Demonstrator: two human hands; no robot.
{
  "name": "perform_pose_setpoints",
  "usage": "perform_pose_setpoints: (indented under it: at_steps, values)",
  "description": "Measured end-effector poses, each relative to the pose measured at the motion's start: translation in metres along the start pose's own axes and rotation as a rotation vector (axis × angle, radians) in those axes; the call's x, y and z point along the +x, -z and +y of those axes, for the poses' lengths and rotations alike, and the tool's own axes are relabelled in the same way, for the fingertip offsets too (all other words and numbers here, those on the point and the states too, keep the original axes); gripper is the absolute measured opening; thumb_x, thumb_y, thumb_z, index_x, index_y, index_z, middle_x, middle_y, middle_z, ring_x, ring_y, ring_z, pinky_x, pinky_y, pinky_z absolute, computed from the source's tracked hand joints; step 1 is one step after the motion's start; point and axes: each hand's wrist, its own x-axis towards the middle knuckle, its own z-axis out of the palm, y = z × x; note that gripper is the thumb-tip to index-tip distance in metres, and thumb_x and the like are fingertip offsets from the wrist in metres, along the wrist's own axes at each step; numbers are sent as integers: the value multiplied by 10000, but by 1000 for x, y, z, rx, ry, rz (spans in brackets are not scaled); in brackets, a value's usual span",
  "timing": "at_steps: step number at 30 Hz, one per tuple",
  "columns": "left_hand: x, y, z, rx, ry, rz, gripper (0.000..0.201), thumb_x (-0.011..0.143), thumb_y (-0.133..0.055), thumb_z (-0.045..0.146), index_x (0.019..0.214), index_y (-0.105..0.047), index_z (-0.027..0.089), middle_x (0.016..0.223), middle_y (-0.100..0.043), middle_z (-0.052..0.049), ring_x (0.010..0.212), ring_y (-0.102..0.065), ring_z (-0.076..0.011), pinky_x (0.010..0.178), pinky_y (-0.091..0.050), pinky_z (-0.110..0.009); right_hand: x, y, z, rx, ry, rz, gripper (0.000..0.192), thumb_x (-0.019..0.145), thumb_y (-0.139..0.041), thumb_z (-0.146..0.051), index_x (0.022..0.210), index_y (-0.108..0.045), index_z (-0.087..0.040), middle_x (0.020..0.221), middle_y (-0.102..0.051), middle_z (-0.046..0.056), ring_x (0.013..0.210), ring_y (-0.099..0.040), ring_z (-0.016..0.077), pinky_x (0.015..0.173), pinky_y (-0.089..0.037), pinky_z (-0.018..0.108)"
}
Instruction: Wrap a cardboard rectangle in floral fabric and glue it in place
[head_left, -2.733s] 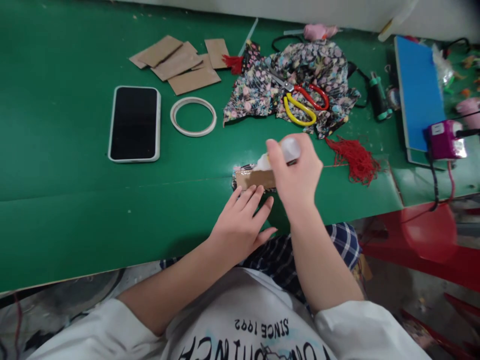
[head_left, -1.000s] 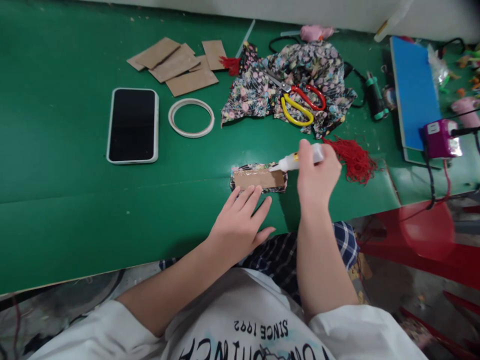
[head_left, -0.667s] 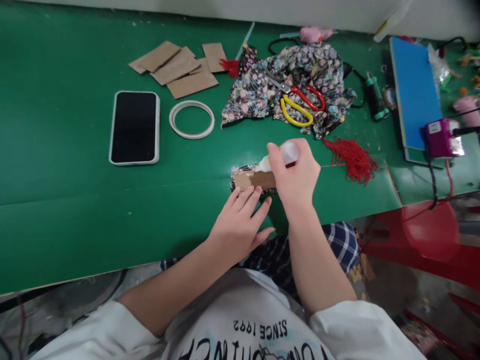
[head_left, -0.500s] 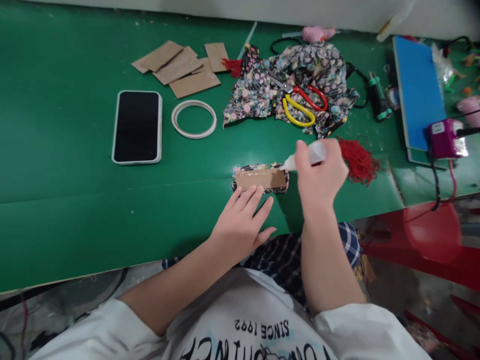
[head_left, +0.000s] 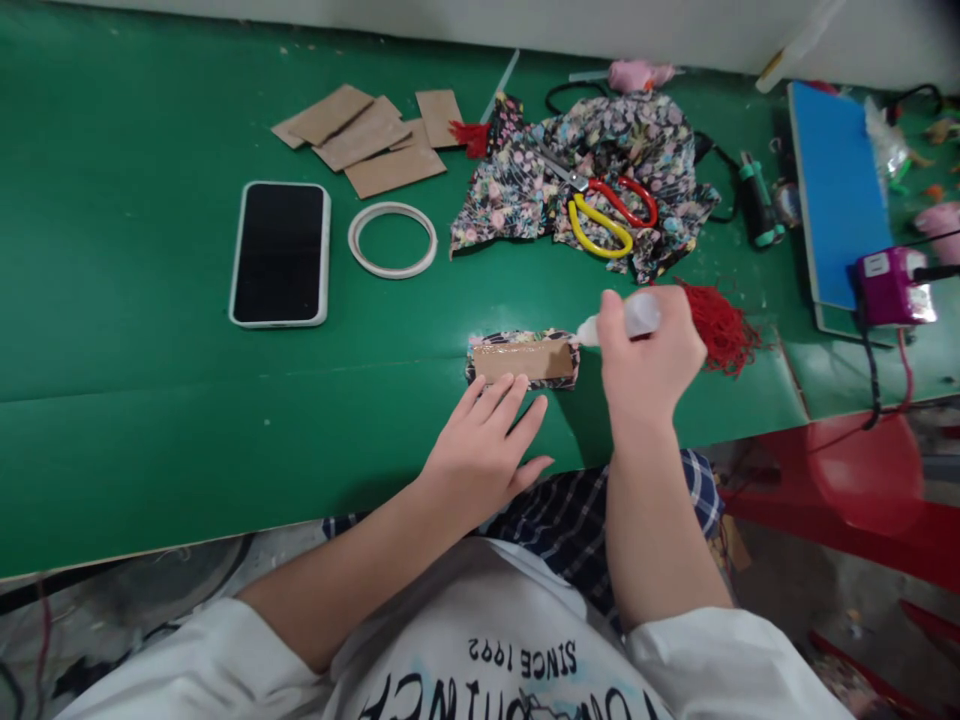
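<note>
A small brown cardboard strip (head_left: 525,362) lies on a piece of dark floral fabric (head_left: 501,340), whose edges show around it. Shiny wet glue runs along the strip's upper edge. My left hand (head_left: 484,440) rests flat with fingers spread, its fingertips on the lower edge of the strip and fabric. In my right hand (head_left: 649,350) is a white glue bottle (head_left: 636,316), tilted so that its nozzle points left at the upper right corner of the fabric. My right fingers are wrapped round the bottle.
Beyond the strip lie a phone (head_left: 281,255), a tape roll (head_left: 392,272), several cardboard pieces (head_left: 394,168) and crumpled floral fabric (head_left: 502,195) with scissors (head_left: 600,228) on top. Red threads (head_left: 724,330) sit right of my right hand. Further right are a blue board (head_left: 844,190) and a purple device (head_left: 895,286).
My right hand has shifted slightly right with the glue bottle, its nozzle moving from the strip's upper edge to the fabric's right corner. My left hand stays in place.
</note>
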Motion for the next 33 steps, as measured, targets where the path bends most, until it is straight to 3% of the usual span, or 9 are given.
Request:
perform_pose_setpoints:
  at_steps: [4, 10, 15, 18, 24, 29, 33]
  values:
    - [2, 0, 0, 3, 0, -8, 491, 866, -485, 439, 1236, -525, 118, 1320, -480, -180, 1236, -434, -306, 1043, -347, -496, 2, 4, -3, 46, 25, 88, 363, 784, -467, -585, 728, -510, -228, 656, -560, 7, 602, -542, 155, 609, -409, 314]
    - [2, 1, -1, 4, 0, -16, 506, 850, -511, 436, 1240, -523, 114, 1313, -486, -184, 1230, -437, -314, 1039, -347, -504, -11, -8, -23, 61, 159, -115, 357, 782, -477, -565, 741, -532, -215, 617, -575, 3, 558, -542, 144, 547, -384, 275]
    - [1, -1, 0, 5, 0, 6, 493, 852, -509, 435, 1228, -531, 116, 1308, -491, -178, 1233, -434, -308, 1042, -347, -498, 0, -2, 2, -95, 57, 41, 371, 759, -489, -580, 732, -536, -213, 610, -567, 13, 565, -549, 170, 557, -391, 301]
    - [1, -1, 0, 6, 0, 2, 494, 852, -510, 434, 1228, -529, 115, 1311, -488, -178, 1235, -433, -306, 1043, -346, -499, 0, 3, 1, -41, 58, 122, 360, 775, -479, -571, 734, -528, -217, 639, -572, 13, 585, -550, 162, 579, -409, 303]
    - [1, 2, 0, 1, 1, -4, 500, 853, -513, 426, 1245, -517, 116, 1312, -487, -180, 1236, -432, -309, 1045, -343, -501, -14, -3, -15, 77, 98, -59, 356, 781, -482, -570, 740, -535, -220, 640, -571, 2, 562, -538, 146, 566, -415, 292]
    - [1, 1, 0, -16, -1, -4, 488, 857, -510, 422, 1232, -524, 111, 1319, -478, -189, 1237, -429, -317, 1042, -344, -510, -3, 4, 2, 44, -12, 79, 372, 759, -497, -599, 721, -524, -229, 644, -556, 5, 609, -546, 166, 634, -439, 340]
    - [1, 1, 0, -15, 2, -8, 499, 855, -512, 428, 1240, -517, 110, 1320, -478, -189, 1241, -425, -315, 1044, -343, -508, -3, 8, -11, 166, -1, 80, 359, 785, -476, -578, 707, -510, -229, 659, -555, 4, 614, -542, 150, 615, -437, 311]
